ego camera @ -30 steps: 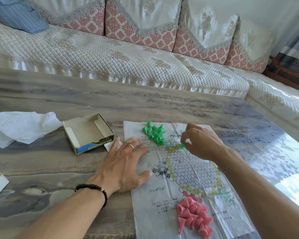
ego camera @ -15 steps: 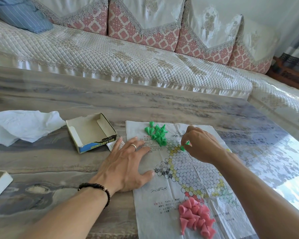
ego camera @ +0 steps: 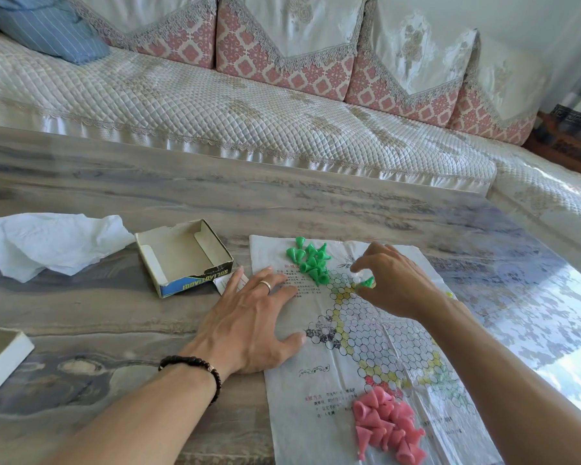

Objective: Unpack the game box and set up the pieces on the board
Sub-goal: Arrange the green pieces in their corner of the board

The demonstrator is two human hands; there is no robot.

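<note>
A paper game board (ego camera: 366, 350) printed with a hexagon of circles lies flat on the table. My left hand (ego camera: 252, 322) presses its left edge down with spread fingers. My right hand (ego camera: 391, 283) pinches a green cone piece (ego camera: 366, 282) just above the board's upper yellow rim. Several green cones (ego camera: 311, 261) are heaped at the board's far left corner. A heap of pink cones (ego camera: 388, 426) lies at its near edge. The open empty game box (ego camera: 183, 256) sits left of the board.
A crumpled white tissue (ego camera: 51, 241) lies at the far left of the marbled table (ego camera: 114, 330). The white box lid (ego camera: 0, 357) pokes in from the left edge. A quilted sofa (ego camera: 232, 109) runs behind the table, and glare covers the table's right side.
My right hand has shifted slightly with the green cone still pinched over the board's upper part. My left hand stays pressed on the paper. The camera has moved a little closer.
</note>
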